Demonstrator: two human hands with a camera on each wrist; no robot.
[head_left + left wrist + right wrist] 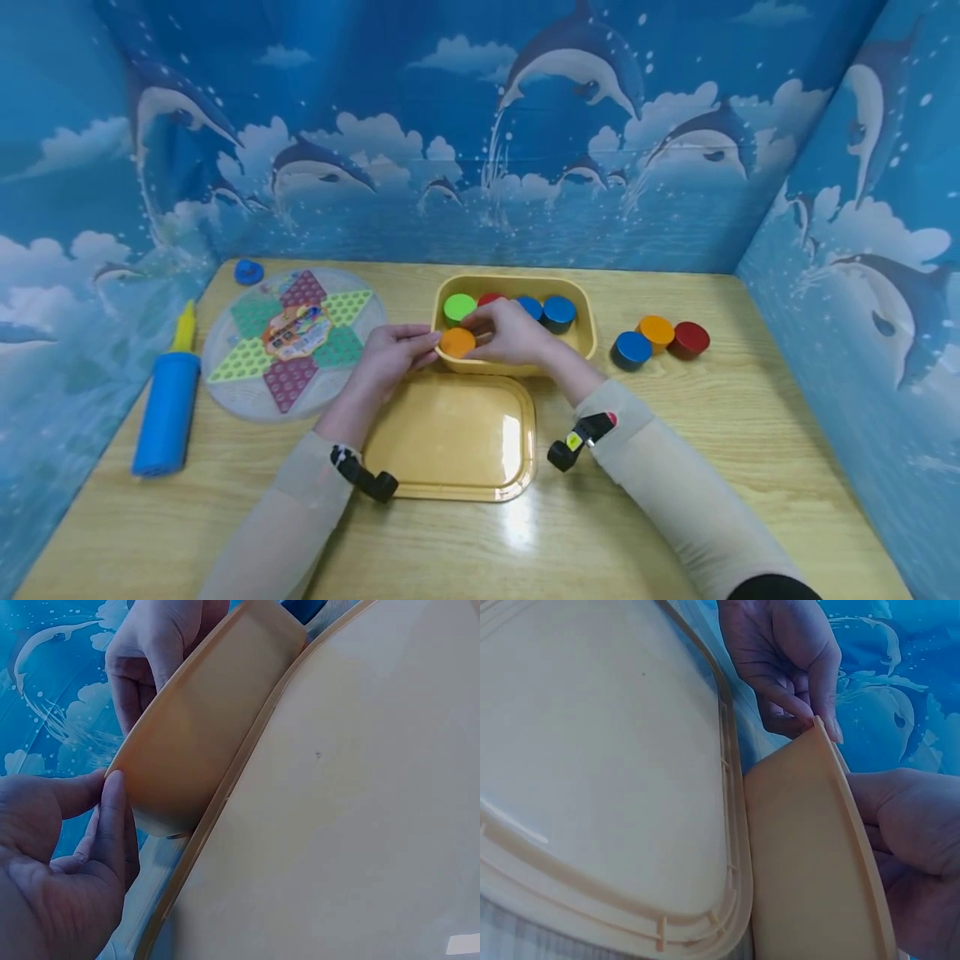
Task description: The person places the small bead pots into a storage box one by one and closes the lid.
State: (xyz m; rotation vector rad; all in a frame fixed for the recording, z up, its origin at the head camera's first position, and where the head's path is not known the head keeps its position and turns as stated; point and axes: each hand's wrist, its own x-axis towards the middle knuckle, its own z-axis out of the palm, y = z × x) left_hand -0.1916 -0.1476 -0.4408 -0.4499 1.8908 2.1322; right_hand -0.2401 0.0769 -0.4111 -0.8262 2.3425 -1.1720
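My left hand [392,354] pinches the front left rim of a yellow plastic box [588,321] between thumb and fingers. Inside the box, at its left front corner, my right hand [512,333] holds an orange round block [457,342]. The box wall hides those right fingertips in both wrist views. Also in the box are a green round block [459,308], a red one [489,298] partly covered by the right hand, and two blue ones [558,313]. The box's matching lid [450,437] lies flat just in front of it.
Right of the box stand a blue block [631,351], an orange block [656,332] and a red block [688,340]. On the left lie a round star-patterned game board [296,342], a blue pump [167,412] with a yellow nozzle, and a small blue object [248,272].
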